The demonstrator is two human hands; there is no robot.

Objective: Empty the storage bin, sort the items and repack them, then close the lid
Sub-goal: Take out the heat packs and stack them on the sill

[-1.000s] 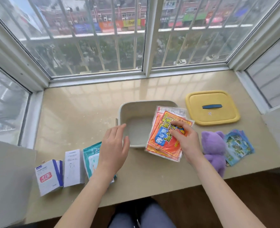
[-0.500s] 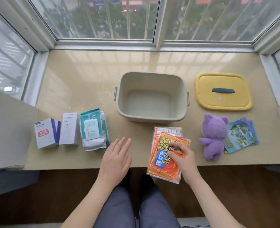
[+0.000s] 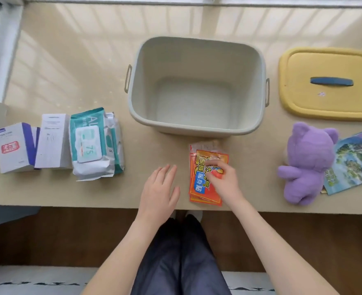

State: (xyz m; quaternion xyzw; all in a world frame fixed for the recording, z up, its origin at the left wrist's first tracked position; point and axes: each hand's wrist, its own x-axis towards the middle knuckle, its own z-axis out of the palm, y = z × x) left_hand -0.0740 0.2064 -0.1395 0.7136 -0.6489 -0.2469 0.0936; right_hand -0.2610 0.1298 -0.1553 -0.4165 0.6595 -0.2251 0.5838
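From the head camera, we judge the emptying done. The storage bin, pale grey-green with side handles, stands empty at the middle of the counter. Its yellow lid lies off, toward the right edge. Sorting looks nearly finished; repacking and closing remain. Our right hand pinches the orange packets with bent fingers at the near edge, just before the bin. Our left hand hovers beside them, flat and holding nothing.
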